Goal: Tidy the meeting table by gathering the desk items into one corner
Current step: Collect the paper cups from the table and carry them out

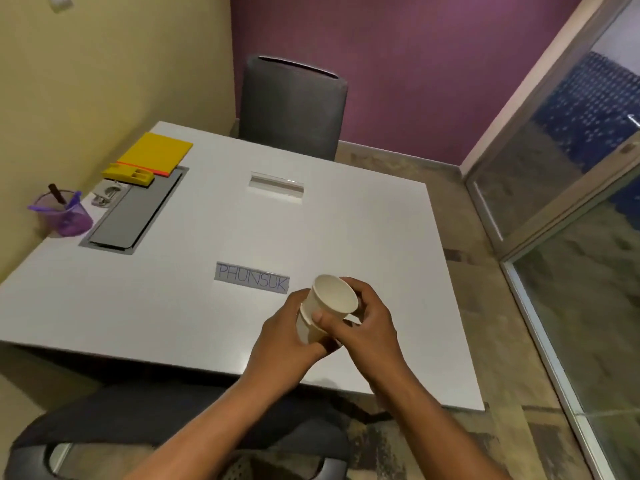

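Two paper cups [325, 311], nested and tilted, sit above the table's [363, 237] near edge – left hand [284, 327] and right hand [360, 323] curled around them; squeezing could crush the thin walls, or the inner one might slide out

Lower paper cup [306, 329] mostly hidden behind left hand [287, 336] and right hand [363, 327]; cup count unclear. Table [346, 237] near-left corner cut off at the picture's left edge. Dark thing in the purple pen holder [62, 214], left of the table's hatch [135, 209]: too small to tell. Near chair [104, 434] cut off at the bottom.
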`<action>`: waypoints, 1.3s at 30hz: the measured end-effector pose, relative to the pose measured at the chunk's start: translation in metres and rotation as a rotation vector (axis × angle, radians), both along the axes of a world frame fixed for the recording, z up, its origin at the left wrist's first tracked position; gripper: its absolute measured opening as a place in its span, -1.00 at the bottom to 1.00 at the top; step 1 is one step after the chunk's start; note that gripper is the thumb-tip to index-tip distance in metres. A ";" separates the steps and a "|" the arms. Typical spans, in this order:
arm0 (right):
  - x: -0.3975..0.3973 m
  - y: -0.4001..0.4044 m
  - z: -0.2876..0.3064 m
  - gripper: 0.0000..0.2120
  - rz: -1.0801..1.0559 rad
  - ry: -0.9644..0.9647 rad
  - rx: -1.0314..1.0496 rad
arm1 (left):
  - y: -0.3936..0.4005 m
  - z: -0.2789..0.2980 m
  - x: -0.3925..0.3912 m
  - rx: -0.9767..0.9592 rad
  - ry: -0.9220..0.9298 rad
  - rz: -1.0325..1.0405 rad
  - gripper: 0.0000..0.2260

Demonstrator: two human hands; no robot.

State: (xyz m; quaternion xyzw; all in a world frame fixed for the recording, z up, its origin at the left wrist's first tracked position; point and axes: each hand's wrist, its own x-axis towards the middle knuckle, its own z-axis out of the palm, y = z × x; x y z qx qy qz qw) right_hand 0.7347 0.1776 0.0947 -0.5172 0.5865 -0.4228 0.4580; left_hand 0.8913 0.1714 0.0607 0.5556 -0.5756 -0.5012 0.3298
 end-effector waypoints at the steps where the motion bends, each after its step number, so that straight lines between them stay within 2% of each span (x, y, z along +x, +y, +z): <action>1: -0.003 -0.011 -0.003 -0.52 0.017 -0.018 0.005 | 0.002 -0.005 0.000 0.001 -0.072 0.034 -0.36; 9: -0.039 -0.122 -0.063 -0.45 0.146 -0.100 0.039 | -0.022 -0.039 -0.020 0.130 -0.179 0.364 -0.30; 17: -0.053 -0.222 -0.166 -0.36 0.309 0.072 0.062 | -0.024 -0.063 -0.057 0.233 -0.173 0.538 -0.29; 27: -0.051 -0.259 -0.240 -0.32 0.432 0.177 0.080 | -0.025 -0.077 -0.102 0.262 -0.104 0.595 -0.26; 34: -0.051 -0.262 -0.257 -0.28 0.447 0.210 0.055 | -0.019 -0.080 -0.118 0.296 -0.099 0.647 -0.27; 39: -0.051 -0.260 -0.258 -0.27 0.439 0.158 0.074 | -0.014 -0.078 -0.127 0.304 -0.171 0.619 -0.25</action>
